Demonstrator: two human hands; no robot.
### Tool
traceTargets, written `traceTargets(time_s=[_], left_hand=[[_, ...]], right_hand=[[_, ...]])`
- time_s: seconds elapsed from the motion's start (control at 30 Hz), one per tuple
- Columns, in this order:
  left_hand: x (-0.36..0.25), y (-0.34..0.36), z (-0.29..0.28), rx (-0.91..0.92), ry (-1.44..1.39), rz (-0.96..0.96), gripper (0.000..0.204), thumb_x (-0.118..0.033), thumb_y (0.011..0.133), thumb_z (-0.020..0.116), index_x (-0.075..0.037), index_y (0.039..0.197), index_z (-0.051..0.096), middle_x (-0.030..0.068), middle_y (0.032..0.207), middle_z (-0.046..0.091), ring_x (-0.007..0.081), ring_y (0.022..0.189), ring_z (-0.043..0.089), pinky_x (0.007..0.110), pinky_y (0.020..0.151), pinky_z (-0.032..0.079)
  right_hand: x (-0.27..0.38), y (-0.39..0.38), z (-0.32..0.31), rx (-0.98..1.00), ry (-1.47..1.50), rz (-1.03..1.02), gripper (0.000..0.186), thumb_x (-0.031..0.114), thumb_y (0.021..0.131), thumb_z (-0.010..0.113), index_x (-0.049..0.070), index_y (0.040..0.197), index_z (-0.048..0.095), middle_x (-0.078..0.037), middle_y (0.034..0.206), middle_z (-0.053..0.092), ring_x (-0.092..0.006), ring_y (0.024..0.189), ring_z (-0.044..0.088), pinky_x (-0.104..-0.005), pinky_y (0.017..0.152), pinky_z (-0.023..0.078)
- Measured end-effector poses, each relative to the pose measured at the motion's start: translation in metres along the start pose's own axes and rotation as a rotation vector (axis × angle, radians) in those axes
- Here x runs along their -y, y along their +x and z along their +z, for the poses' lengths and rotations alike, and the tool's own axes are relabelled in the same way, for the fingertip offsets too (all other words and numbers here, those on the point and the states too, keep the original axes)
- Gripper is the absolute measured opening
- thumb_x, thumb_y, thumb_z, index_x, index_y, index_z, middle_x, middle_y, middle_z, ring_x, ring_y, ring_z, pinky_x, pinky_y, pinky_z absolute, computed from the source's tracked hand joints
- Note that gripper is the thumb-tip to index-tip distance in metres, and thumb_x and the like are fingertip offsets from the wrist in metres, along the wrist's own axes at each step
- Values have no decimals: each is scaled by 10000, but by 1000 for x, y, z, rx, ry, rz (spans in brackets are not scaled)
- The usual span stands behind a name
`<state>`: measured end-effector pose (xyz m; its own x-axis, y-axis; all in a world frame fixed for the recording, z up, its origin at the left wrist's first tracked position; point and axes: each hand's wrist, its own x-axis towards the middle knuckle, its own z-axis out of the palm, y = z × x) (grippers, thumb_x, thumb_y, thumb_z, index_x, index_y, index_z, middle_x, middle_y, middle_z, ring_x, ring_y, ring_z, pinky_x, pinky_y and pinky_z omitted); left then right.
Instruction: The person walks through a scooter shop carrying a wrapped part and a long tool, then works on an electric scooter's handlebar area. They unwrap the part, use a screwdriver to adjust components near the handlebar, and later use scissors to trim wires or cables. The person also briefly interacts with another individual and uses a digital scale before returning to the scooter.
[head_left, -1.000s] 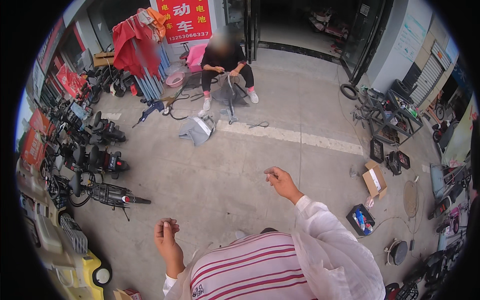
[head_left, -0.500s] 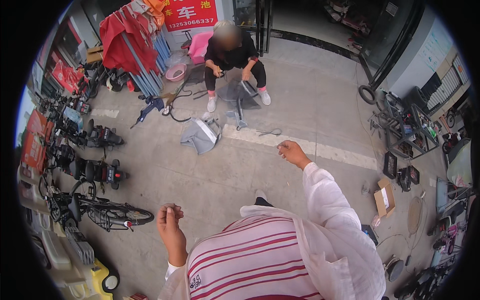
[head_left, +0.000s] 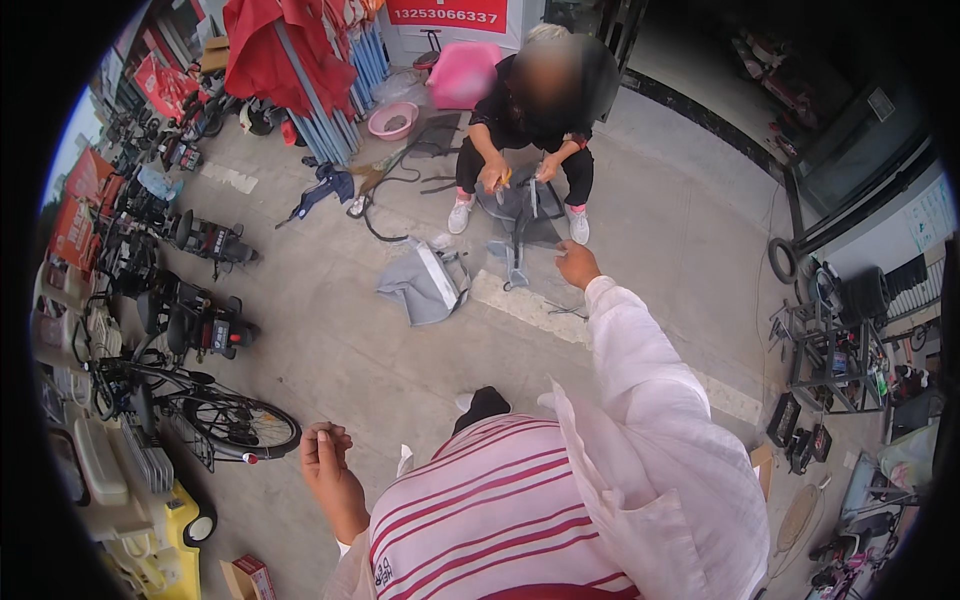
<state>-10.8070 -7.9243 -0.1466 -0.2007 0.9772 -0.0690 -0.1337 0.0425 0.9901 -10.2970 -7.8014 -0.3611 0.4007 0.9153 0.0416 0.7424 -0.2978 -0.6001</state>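
Observation:
My right hand (head_left: 577, 264) reaches forward at chest height with its fingers drawn together, and whether anything is between them is hidden. My left hand (head_left: 333, 475) hangs low beside my striped top, fingers curled in and nothing visible in them. Ahead, a seated person (head_left: 545, 90) in dark clothes holds a small orange-handled tool in one hand and a pale strip in the other. Dark grey mesh fabric (head_left: 545, 228) lies between that person's feet. A folded grey cloth piece with a white band (head_left: 415, 288) rests on the ground, left of my right hand.
Parked scooters (head_left: 212, 330) and a bicycle (head_left: 240, 420) line the left. A pink basin (head_left: 393, 121), folded red canopies (head_left: 290, 55) and a broom (head_left: 380, 170) are at the back left. A metal rack (head_left: 830, 350) and a loose tyre (head_left: 783, 261) stand on the right.
My view has shifted and come closer to the seated person. My right arm reaches further forward. The person's hands have moved over the mesh. My left hand stays low.

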Motion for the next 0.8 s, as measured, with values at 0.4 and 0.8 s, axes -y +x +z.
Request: traceTargets(time_s=[0.4,0.8], left_hand=[[-5,98,109,-290,115,-57,147,-193,980,515,-53,974,559,30,842,586,105,743,525,240,711,437],[36,134,272,-415,-9,-200,165,-181,970,551,-20,996,566,82,873,601,144,751,555,281,701,473]], right_hand=[[22,215,18,88,-447,-209,773,69,768,685,276,1438,362,-121,1283,436,-332,1198,446,-426,1006,402],[-9,335,19,347,-355,-810,480,196,741,744,249,1203,624,-54,1196,499,-251,1184,461,-393,997,376]])
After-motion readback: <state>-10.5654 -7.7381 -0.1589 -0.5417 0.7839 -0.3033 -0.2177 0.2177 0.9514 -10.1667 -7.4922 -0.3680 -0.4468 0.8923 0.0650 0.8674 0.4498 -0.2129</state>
